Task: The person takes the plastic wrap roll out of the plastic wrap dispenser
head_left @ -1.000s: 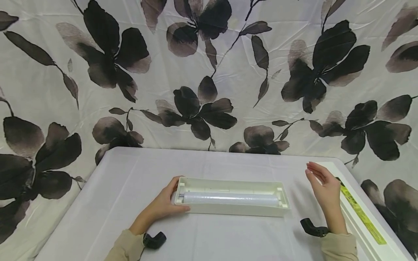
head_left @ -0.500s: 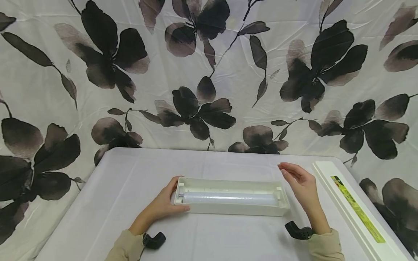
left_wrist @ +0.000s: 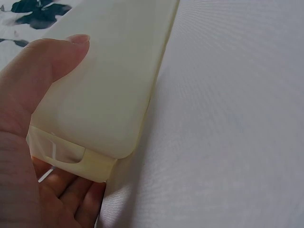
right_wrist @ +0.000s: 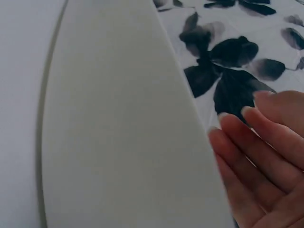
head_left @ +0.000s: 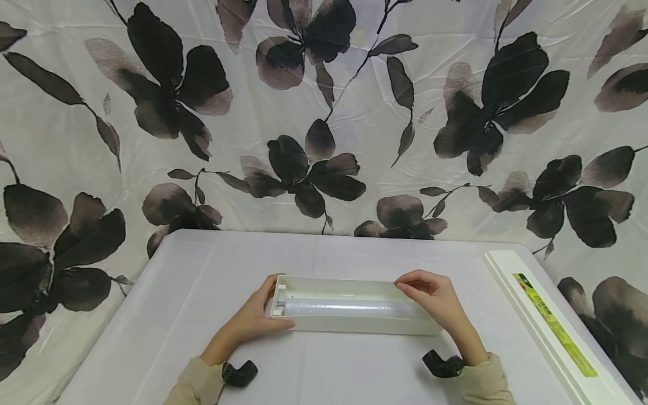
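A long off-white plastic dispenser box [head_left: 354,324] lies on the table with its top uncovered. Inside it rests a roll of cling film [head_left: 344,307]. My left hand [head_left: 253,312] grips the box's left end, thumb on the front wall and fingers round the end. The left wrist view shows that thumb flat against the box wall [left_wrist: 109,85]. Over the right part of the box hovers my right hand [head_left: 436,299], its fingers loosely bent. In the right wrist view nothing shows between those fingers [right_wrist: 247,156]. This hand hides the box's right end.
A long white lid [head_left: 506,267] with a yellow printed label [head_left: 557,326] lies along the table's right edge. White cloth covers the table [head_left: 228,253]. Behind it hangs a floral curtain [head_left: 395,129]. A black device [head_left: 240,373] is strapped to each wrist.
My right hand has moved left from beside the lid to above the right part of the box. My left hand and the box have stayed in place.
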`<state>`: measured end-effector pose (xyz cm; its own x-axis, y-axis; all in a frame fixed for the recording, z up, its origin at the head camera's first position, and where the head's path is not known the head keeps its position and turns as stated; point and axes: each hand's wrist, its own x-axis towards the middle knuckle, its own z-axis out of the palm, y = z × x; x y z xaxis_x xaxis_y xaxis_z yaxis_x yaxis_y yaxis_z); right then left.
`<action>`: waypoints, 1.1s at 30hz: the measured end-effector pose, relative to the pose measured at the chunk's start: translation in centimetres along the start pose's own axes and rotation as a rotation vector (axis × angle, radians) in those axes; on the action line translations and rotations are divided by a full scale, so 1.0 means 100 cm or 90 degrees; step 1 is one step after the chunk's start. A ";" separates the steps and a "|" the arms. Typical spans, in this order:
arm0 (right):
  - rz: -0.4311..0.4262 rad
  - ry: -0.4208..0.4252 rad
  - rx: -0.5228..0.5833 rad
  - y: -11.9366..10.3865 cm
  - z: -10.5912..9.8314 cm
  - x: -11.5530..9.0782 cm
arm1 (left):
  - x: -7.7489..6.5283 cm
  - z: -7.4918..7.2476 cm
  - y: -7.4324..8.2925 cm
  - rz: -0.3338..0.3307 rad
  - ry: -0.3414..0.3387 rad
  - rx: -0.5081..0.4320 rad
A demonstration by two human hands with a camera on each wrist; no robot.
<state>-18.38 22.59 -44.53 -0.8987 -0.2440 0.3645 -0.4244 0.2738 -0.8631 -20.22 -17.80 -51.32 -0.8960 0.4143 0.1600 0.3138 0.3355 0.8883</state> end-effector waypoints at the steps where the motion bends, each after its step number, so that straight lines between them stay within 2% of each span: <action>1: 0.003 -0.021 -0.019 0.000 0.002 0.000 | 0.000 0.000 0.000 0.001 -0.001 -0.001; 4: 0.013 -0.091 -0.060 0.003 0.008 0.002 | 0.000 0.000 0.001 0.001 -0.001 -0.003; 7: 0.030 -0.156 -0.071 0.007 0.013 0.005 | -0.001 0.001 0.002 0.001 -0.001 -0.003; 11: 0.049 -0.215 -0.080 0.013 0.017 0.007 | -0.001 0.001 0.002 0.000 0.001 0.001; 20: 0.067 -0.231 -0.181 0.017 0.020 0.010 | -0.002 0.001 0.004 -0.005 0.001 -0.003; 26: 0.089 -0.243 -0.173 0.018 0.021 0.012 | -0.002 0.000 0.003 -0.003 0.002 0.008; 33: 0.090 -0.260 -0.168 0.017 0.021 0.013 | 0.000 0.000 0.003 0.001 0.003 0.008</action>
<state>-20.05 20.77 -46.23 -0.8554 -0.5166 0.0382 -0.3620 0.5432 -0.7575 -20.11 -17.75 -51.10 -0.8968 0.4114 0.1628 0.3188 0.3459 0.8825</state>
